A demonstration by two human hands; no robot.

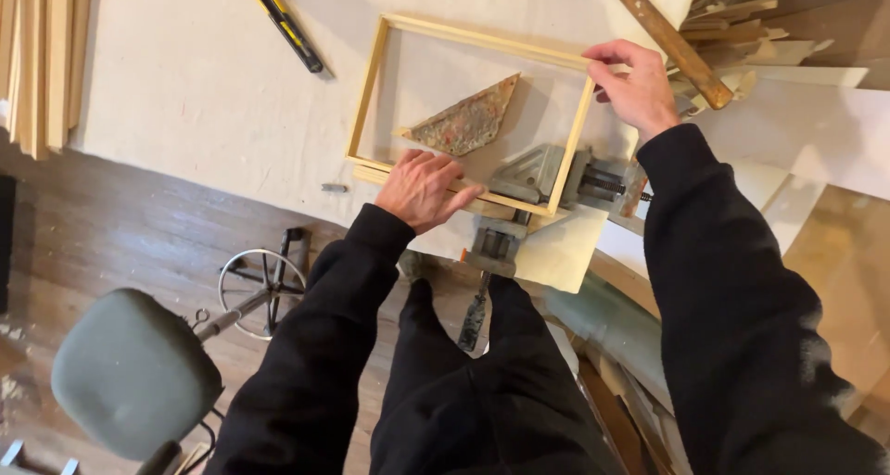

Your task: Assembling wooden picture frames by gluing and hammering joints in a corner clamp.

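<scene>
— Where did the wooden frame (371, 86) lie?
— Flat on the workbench (185, 95), long axis left to right, near-right corner in the corner clamp (533, 180).
— And the hands?
— Left hand (422, 190) pressed spread on the near rail; right hand (638, 88) pinched the far-right corner.

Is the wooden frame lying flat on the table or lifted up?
Flat. The wooden frame rests on the table, one corner in the corner clamp; the left hand presses its near rail, the right hand grips the far corner.

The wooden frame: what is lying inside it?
Inside the wooden frame a mottled triangular piece lies on the pale table. The left hand covers the near rail.
</scene>
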